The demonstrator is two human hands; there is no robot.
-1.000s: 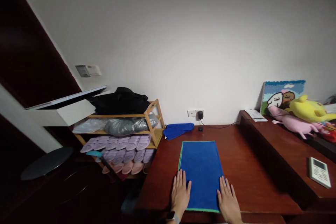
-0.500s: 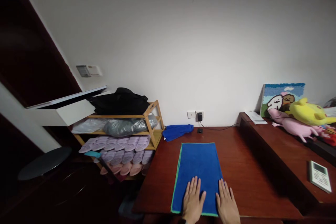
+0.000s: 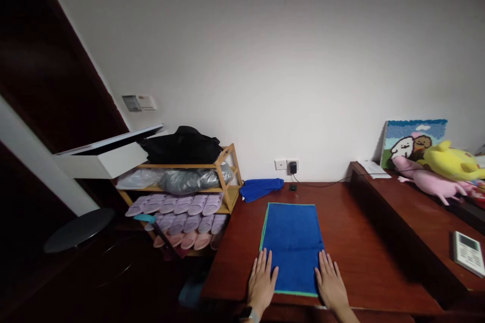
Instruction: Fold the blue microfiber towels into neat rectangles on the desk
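Note:
A blue towel (image 3: pixel 291 232) with a green edge lies flat on the reddish-brown wooden table (image 3: pixel 359 252). My left hand (image 3: pixel 261 277) rests palm down over its near left edge, fingers stretched out. Over the near right edge lies my right hand (image 3: pixel 331 281), also flat with its fingers extended. A faint crease crosses the towel between the hands. Behind it, near the wall, sits a second blue cloth (image 3: pixel 261 189), folded or bunched up.
To the left stands a wooden rack (image 3: pixel 229 176) with several slippers (image 3: pixel 182 205) and a black bag (image 3: pixel 180 146). A plugged-in charger (image 3: pixel 293 167) trails a cable. On the raised right ledge are plush toys (image 3: pixel 449 161), a picture (image 3: pixel 415 141) and a calculator-like device (image 3: pixel 469 252).
My left hand has moved left, from on the towel to its left edge. My right hand stays at the right edge. A crease now shows across the towel. The view has shifted slightly.

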